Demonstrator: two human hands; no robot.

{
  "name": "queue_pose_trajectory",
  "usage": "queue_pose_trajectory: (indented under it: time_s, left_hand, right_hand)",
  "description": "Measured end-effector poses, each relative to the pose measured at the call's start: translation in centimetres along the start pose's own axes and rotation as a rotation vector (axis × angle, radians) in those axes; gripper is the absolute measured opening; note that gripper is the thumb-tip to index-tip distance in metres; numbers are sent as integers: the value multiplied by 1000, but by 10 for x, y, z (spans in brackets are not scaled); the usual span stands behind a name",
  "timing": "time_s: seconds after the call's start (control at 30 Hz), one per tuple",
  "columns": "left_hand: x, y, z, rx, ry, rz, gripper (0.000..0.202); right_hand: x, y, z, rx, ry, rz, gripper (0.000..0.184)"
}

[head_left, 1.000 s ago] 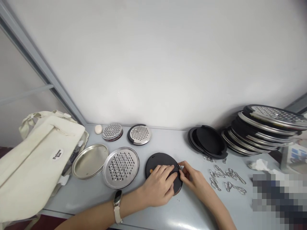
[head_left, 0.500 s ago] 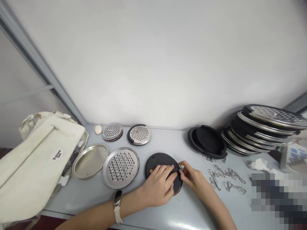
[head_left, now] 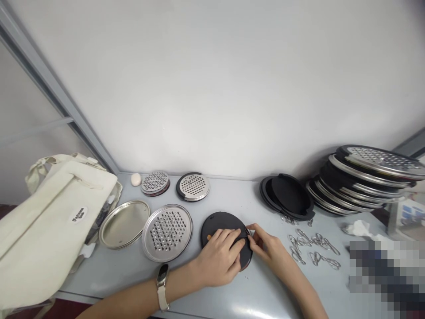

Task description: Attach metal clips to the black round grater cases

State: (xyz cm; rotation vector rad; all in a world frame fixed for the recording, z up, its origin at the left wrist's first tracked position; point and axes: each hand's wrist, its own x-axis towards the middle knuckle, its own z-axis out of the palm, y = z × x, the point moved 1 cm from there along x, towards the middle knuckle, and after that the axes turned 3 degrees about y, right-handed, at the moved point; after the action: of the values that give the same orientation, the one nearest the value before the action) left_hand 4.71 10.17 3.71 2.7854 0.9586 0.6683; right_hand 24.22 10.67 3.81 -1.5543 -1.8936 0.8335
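Observation:
A round black plastic disc point(head_left: 223, 219) lies on the table in front of me, with a small orange patch partly showing under my fingers. Over its top rests my left hand point(head_left: 221, 257), palm down, fingers bent and pressing it to the table. At the disc's right edge, my right hand point(head_left: 264, 243) is closed in a pinch on a thin wire clip point(head_left: 249, 233), mostly hidden by the fingertips. To the left of the disc is a round metal grater plate point(head_left: 168, 232). Several loose wire clips point(head_left: 320, 241) lie to the right of my right hand.
Shallow metal plates point(head_left: 125, 223) and a cream bag point(head_left: 59, 221) are at left. Along the wall sit a white round object point(head_left: 136, 179), small graters point(head_left: 155, 181), a black-rimmed grater point(head_left: 194, 186) and black trays point(head_left: 294, 195). A tall grater stack point(head_left: 361, 186) leans at right.

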Motion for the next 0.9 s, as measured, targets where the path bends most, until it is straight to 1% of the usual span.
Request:
queue_pose_trajectory:
  time_s: [0.13,0.3,0.57,0.8,0.9]
  left_hand:
    - [0,0,-1,-4,4,4,40]
    - [0,0,-1,-7,-2,2,41]
    - [1,0,-1,-18,14,4,39]
    - [1,0,-1,-12,3,-3,40]
    - [1,0,-1,-8,-7,-3,41]
  right_hand:
    - [0,0,0,9,12,-3,18]
    - [1,0,0,-12,61,-34,15]
    - [-2,-5,-3,26,41,-28,20]
    - [-1,-4,-2,39,45,-97,21]
    - [-1,-3,-1,41,65,-123,21]
